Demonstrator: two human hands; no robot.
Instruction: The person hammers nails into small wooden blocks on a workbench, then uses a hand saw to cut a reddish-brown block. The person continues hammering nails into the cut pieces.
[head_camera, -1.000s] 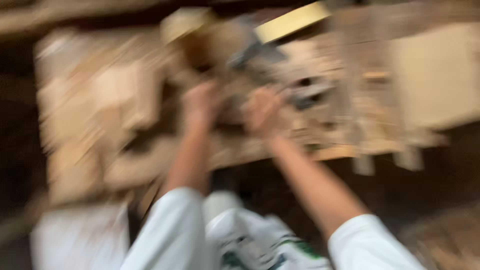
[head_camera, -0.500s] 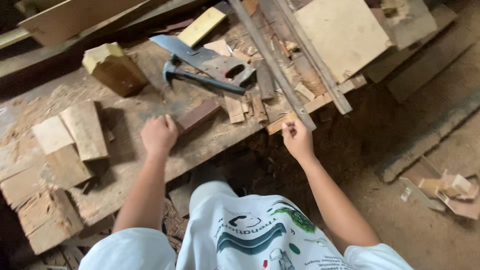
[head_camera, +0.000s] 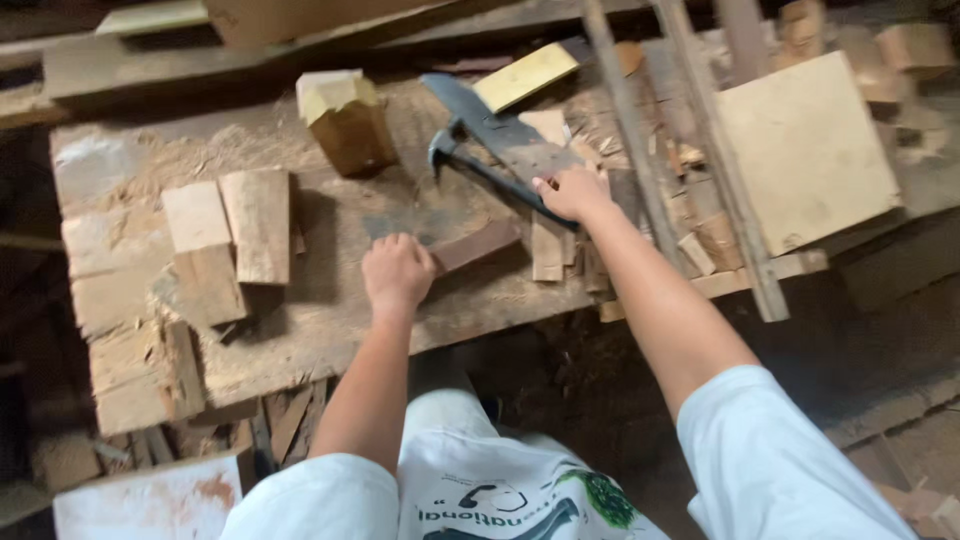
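My left hand (head_camera: 397, 272) rests as a fist on the wooden workbench (head_camera: 330, 310), against the end of a dark reddish wood strip (head_camera: 478, 246) and gripping it. My right hand (head_camera: 572, 193) reaches further back and touches the black handle of a claw hammer (head_camera: 485, 172), where a broad steel blade (head_camera: 497, 132) lies across it. The fingers curl over the handle; whether they lift it I cannot tell. A yellow-topped wood block (head_camera: 347, 121) stands behind the left hand.
Flat offcuts (head_camera: 235, 235) lie at the bench's left. A square pale board (head_camera: 808, 150) and two long slats (head_camera: 690, 150) lie at the right, with small scraps (head_camera: 565, 250) between. A yellow strip (head_camera: 527, 76) sits at the back. Dirt floor lies below the bench edge.
My right hand has moved from the bench's front edge up and left onto the hammer handle. My left hand stays by the dark strip. The view has steadied after heavy blur.
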